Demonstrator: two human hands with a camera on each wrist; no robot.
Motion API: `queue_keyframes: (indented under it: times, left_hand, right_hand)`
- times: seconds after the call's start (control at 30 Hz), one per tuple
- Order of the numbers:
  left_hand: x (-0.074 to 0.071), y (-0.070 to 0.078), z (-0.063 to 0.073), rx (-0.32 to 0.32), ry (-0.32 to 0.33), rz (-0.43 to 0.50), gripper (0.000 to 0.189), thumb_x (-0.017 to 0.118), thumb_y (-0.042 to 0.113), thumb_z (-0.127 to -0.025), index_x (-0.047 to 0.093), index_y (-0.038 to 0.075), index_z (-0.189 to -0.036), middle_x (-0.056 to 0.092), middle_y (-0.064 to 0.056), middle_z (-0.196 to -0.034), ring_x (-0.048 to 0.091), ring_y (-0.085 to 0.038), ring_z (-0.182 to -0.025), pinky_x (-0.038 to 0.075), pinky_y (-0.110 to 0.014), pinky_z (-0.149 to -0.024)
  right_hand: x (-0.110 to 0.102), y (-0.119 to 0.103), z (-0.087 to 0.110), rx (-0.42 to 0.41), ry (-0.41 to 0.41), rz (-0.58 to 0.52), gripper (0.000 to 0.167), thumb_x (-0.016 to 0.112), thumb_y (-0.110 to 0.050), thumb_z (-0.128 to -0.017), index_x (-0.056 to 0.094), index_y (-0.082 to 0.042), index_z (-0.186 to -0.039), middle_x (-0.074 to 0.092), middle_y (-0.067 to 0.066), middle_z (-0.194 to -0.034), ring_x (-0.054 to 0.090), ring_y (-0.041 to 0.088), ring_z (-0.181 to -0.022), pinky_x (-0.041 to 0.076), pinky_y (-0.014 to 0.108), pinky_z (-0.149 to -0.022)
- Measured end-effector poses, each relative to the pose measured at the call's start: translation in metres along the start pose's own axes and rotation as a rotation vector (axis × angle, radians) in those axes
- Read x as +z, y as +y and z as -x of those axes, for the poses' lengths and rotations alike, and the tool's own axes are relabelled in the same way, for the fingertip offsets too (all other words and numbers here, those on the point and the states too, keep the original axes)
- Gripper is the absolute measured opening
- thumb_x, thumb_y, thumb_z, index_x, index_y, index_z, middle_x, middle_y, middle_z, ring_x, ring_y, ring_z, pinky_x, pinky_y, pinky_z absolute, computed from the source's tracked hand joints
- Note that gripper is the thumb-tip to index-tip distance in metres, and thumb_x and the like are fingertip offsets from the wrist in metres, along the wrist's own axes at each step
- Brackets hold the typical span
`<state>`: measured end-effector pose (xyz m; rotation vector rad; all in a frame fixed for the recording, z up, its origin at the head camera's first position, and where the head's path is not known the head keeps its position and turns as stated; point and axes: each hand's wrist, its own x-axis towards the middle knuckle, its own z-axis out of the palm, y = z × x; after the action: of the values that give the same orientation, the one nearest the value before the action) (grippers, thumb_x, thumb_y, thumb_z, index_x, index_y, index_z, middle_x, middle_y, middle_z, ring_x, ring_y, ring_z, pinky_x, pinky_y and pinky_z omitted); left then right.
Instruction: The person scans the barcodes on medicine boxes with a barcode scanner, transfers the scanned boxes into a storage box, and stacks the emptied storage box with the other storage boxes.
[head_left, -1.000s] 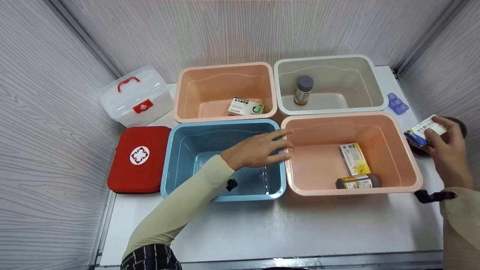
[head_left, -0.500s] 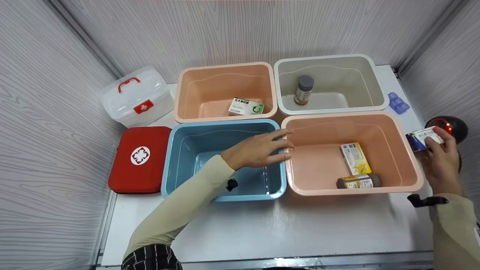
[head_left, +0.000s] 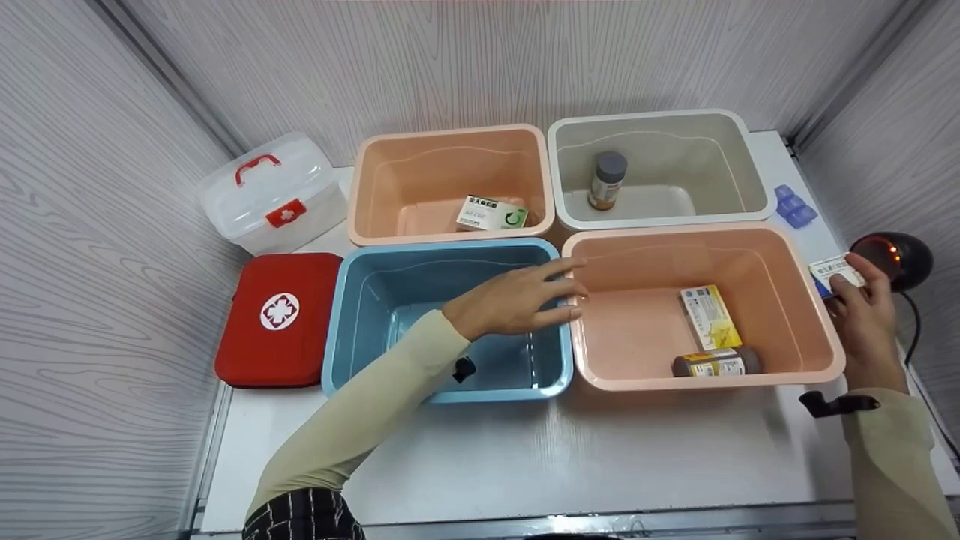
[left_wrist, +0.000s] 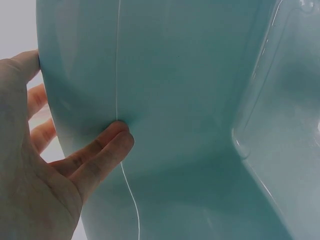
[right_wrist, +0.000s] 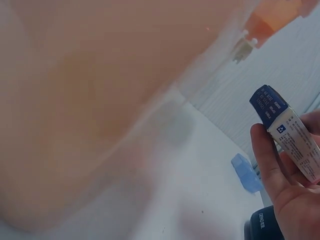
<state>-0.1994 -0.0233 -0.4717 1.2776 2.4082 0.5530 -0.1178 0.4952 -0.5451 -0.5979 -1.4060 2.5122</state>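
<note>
In the head view, my left hand (head_left: 517, 298) lies across the right rim of the blue bin (head_left: 334, 330) with its fingers spread and nearly straight. The left wrist view shows two fingertips (left_wrist: 122, 135) against the bin's inner wall and the other fingers beyond its edge. My right hand (head_left: 862, 330) pinches a small white and blue medicine box (head_left: 834, 268) between thumb and fingers, just right of the front peach bin (head_left: 825, 375). The same box (right_wrist: 295, 135) shows its dark blue end in the right wrist view. Behind that hand stands a black barcode scanner (head_left: 911, 259), glowing red.
A yellow-white box (head_left: 709, 319) and a brown bottle (head_left: 720, 364) lie in the front peach bin. The rear peach bin (head_left: 361, 187) holds a white-green box (head_left: 487, 213), the grey bin (head_left: 754, 180) a bottle (head_left: 606, 180). A red first-aid case (head_left: 255, 337), clear box (head_left: 262, 187) and purple pill organizer (head_left: 795, 206) stand around.
My right hand has moved left with the medicine box, away from in front of the scanner, which now shows with its red light on. The left hand has stayed in place.
</note>
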Motion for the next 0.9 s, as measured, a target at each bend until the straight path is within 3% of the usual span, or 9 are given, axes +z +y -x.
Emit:
queue_keyframes:
  times: [0.17, 0.33, 0.43, 0.67, 0.9]
  left_hand:
    - [0.0, 0.0, 0.0, -0.003, 0.001, 0.001, 0.052, 0.04, 0.06, -0.114, 0.056, 0.035, -0.157, 0.02, 0.004, -0.184, 0.037, -0.028, -0.164, 0.035, -0.055, -0.132]
    - [-0.001, 0.001, 0.0, -0.006, -0.002, 0.003, 0.052, 0.041, 0.061, -0.113, 0.056, 0.035, -0.156, 0.019, 0.005, -0.184, 0.038, -0.028, -0.164, 0.035, -0.055, -0.132]
    - [-0.001, 0.001, 0.0, -0.001, 0.0, -0.013, 0.053, 0.04, 0.061, -0.114, 0.056, 0.034, -0.157, 0.02, 0.004, -0.184, 0.04, -0.027, -0.162, 0.036, -0.052, -0.132]
    - [-0.001, 0.001, -0.001, 0.002, -0.005, -0.025, 0.053, 0.039, 0.061, -0.114, 0.055, 0.034, -0.157, 0.019, 0.004, -0.184, 0.04, -0.027, -0.162, 0.037, -0.051, -0.132]
    - [0.0, 0.001, -0.001, 0.001, -0.001, -0.008, 0.052, 0.04, 0.059, -0.114, 0.056, 0.034, -0.157, 0.019, 0.004, -0.184, 0.039, -0.027, -0.163, 0.036, -0.052, -0.132]
  right_hand:
    - [0.004, 0.0, 0.001, -0.037, 0.021, 0.064, 0.051, 0.07, -0.003, -0.105, 0.054, -0.023, -0.148, 0.058, -0.002, -0.091, 0.049, 0.01, -0.066, 0.048, 0.019, -0.056]
    - [0.007, -0.009, 0.0, -0.071, -0.036, 0.002, 0.05, 0.064, 0.004, -0.106, 0.052, -0.02, -0.149, 0.064, 0.002, -0.117, 0.07, 0.011, -0.083, 0.06, 0.022, -0.068]
    - [0.015, -0.025, -0.001, -0.117, -0.078, 0.069, 0.052, 0.063, 0.001, -0.108, 0.049, -0.019, -0.154, 0.057, 0.004, -0.13, 0.074, 0.015, -0.095, 0.065, 0.026, -0.075]
    - [0.048, -0.075, -0.004, -0.229, -0.078, 0.435, 0.052, 0.066, -0.014, -0.11, 0.05, -0.023, -0.158, 0.052, -0.001, -0.132, 0.067, 0.008, -0.098, 0.061, 0.015, -0.074]
    - [0.095, -0.104, -0.008, -0.32, -0.194, 0.413, 0.051, 0.065, -0.001, -0.107, 0.055, -0.015, -0.155, 0.047, 0.002, -0.145, 0.062, 0.015, -0.111, 0.064, 0.019, -0.075]
